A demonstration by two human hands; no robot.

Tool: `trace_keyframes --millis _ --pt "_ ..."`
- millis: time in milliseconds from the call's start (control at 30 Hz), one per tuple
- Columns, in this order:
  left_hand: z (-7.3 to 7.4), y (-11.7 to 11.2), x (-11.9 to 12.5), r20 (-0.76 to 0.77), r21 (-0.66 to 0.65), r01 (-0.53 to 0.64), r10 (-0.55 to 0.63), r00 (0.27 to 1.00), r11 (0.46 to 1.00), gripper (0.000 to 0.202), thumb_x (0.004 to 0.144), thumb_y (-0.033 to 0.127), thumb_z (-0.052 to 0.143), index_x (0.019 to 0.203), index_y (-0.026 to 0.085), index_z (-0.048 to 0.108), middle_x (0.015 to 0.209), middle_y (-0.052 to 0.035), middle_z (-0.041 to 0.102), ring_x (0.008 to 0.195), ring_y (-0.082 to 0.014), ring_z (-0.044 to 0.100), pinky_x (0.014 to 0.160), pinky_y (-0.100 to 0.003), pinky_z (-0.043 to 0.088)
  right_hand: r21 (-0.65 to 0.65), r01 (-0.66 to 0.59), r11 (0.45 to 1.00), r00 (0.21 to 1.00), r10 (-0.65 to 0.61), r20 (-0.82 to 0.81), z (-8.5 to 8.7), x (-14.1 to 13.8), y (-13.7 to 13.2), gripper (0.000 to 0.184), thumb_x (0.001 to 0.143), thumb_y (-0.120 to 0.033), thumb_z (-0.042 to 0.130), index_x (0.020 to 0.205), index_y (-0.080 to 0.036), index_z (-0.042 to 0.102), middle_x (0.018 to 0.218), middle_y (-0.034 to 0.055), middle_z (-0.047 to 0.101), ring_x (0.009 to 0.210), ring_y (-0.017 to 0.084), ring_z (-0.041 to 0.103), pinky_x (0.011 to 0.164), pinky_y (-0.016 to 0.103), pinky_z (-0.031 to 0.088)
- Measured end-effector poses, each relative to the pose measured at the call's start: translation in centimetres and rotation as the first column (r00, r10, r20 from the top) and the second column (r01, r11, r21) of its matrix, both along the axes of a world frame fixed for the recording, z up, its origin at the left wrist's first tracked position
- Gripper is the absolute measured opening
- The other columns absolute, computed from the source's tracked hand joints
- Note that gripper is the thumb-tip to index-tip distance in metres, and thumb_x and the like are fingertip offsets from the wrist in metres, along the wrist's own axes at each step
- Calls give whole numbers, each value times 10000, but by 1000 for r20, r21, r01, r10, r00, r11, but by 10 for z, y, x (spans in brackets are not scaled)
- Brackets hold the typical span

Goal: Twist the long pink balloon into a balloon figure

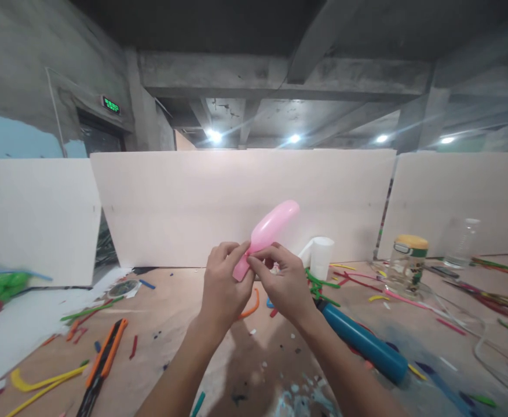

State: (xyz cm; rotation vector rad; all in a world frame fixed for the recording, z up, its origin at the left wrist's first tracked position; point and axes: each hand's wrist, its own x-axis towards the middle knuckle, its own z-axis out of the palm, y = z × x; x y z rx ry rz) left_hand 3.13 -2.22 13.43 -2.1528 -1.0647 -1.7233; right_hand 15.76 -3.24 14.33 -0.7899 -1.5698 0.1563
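Note:
A pink balloon (275, 223), long and inflated, is held up above the middle of the table, its rounded end tilted up to the right. My left hand (227, 275) is closed around its lower part, where a short pink section shows between the fingers. From the right, my right hand (282, 278) pinches the balloon at a narrowed point, thumb and fingertips close to those of my left hand. The fingers partly hide the pinched spot, so whether there is a knot or twist cannot be made out.
A blue hand pump (362, 339) lies right of my right forearm. Behind it stand a white paper roll (322, 258) and a yellow-lidded bottle (408, 266). An orange utility knife (106, 359) lies at left. Loose balloon pieces are scattered about, and white panels (184, 202) stand behind.

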Motion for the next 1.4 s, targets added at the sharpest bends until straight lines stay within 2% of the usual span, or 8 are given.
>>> trace_keyframes --millis 167,333,533,733,967,1133,1267,1400 --pt "0 3 -4 -100 21 42 -40 994 999 383 798 124 495 1173 196 531 1162 -93 581 1065 -215 536 907 -351 432 -174 -106 979 994 99 -46 -1 -1 3 97 772 -228 594 718 -186 663 679 3 598 613 132 508 600 260 409" --pt "-6 9 -6 -139 141 -70 89 986 988 322 803 147 506 1111 199 582 1066 -85 661 967 -230 591 838 -369 415 -47 72 996 997 -72 -3 -5 -4 5 70 744 -222 614 717 -198 674 719 10 508 678 148 496 631 272 404" --pt "0 3 -10 -185 36 -133 138 973 990 279 777 180 546 1033 224 647 991 -64 697 888 -226 604 764 -362 363 -72 113 991 985 -102 141 -3 -3 0 124 787 -235 575 683 -192 626 557 -30 429 548 126 430 529 251 351" --pt "4 -2 -11 -345 -81 -207 168 924 975 263 706 68 555 839 258 680 902 -17 718 807 -225 586 715 -373 321 244 224 944 883 -302 360 -3 2 0 80 758 -140 588 743 -198 642 842 71 590 856 223 498 775 361 389" --pt "6 5 -17 -430 -160 90 -151 890 983 265 755 87 544 933 248 656 908 -26 699 867 -194 584 795 -347 386 -141 6 990 941 42 335 10 28 1 120 804 -208 541 723 -190 629 679 8 629 647 146 547 605 265 414" --pt "7 1 -16 -432 -181 215 -274 859 960 267 751 53 521 916 227 638 907 -42 680 883 -197 584 814 -348 413 -477 -263 839 916 373 151 15 42 1 147 791 -285 554 726 -167 614 586 -16 568 518 117 529 482 224 401" --pt "5 -3 -12 -348 -247 206 -285 893 947 304 734 72 533 996 221 571 934 -42 647 878 -204 575 790 -344 432 -433 -290 853 912 384 146 12 45 5 122 770 -281 589 735 -174 634 707 4 620 644 128 569 550 227 434" --pt "7 -10 -6 -322 -279 300 -383 866 912 388 702 66 545 1052 230 582 950 -55 644 909 -226 557 816 -363 423 -597 -460 657 854 511 -95 11 44 -2 111 774 -299 582 756 -190 592 638 -25 598 520 116 566 442 214 408"
